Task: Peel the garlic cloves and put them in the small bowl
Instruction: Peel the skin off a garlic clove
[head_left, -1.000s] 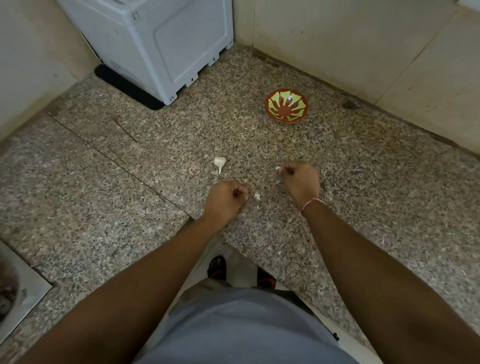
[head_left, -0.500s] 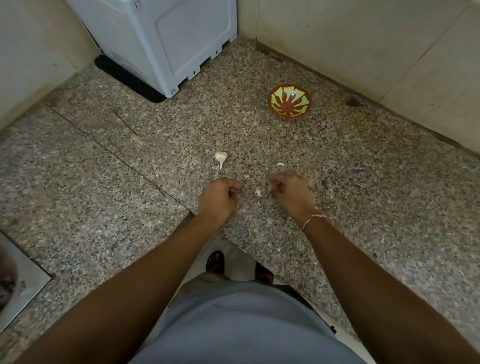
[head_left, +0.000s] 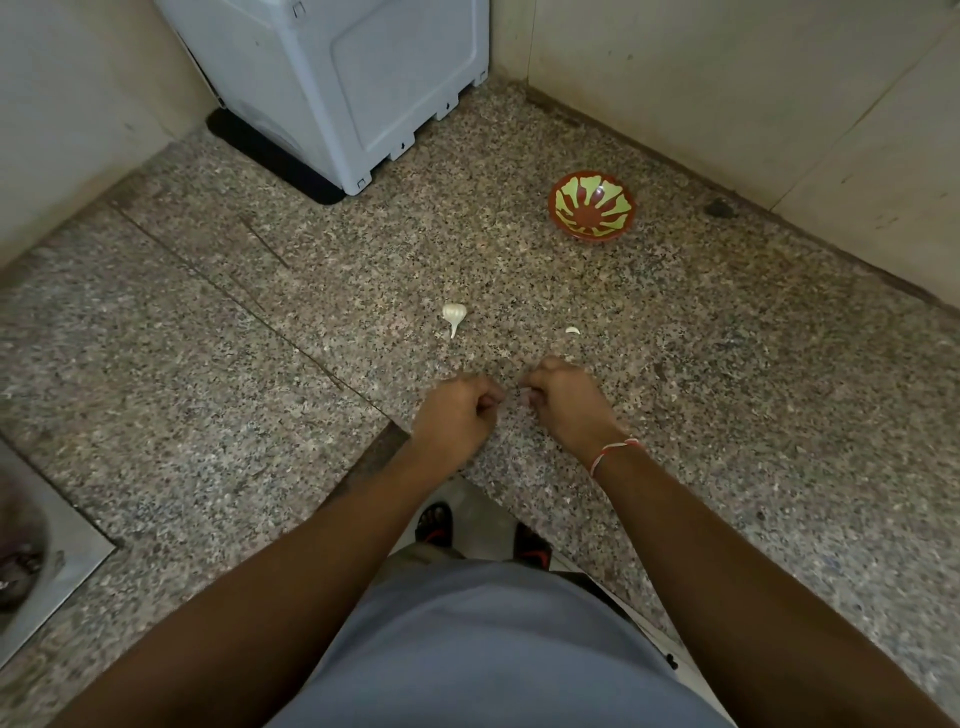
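While both your fists sit close together at frame centre over the granite counter (head_left: 727, 374), your left hand (head_left: 457, 415) is curled tight, thumb against the fingers; what it holds, if anything, is too small to tell. Your right hand (head_left: 563, 402) is curled too, fingertips pinched toward the left hand, with a pale bit at the tips, likely a clove, but hidden mostly. Garlic bulb (head_left: 454, 315) lies on the counter just above the left hand, stem pointing down-frame. One loose clove (head_left: 572, 330) lies above the right hand, apart from the bulb. Small bowl (head_left: 592, 206), red with green pattern, sits upper right, well apart from the hands, nothing visible inside. Grey appliance (head_left: 363, 78) at top centre. Red-white thread (head_left: 615, 451) on your right wrist.
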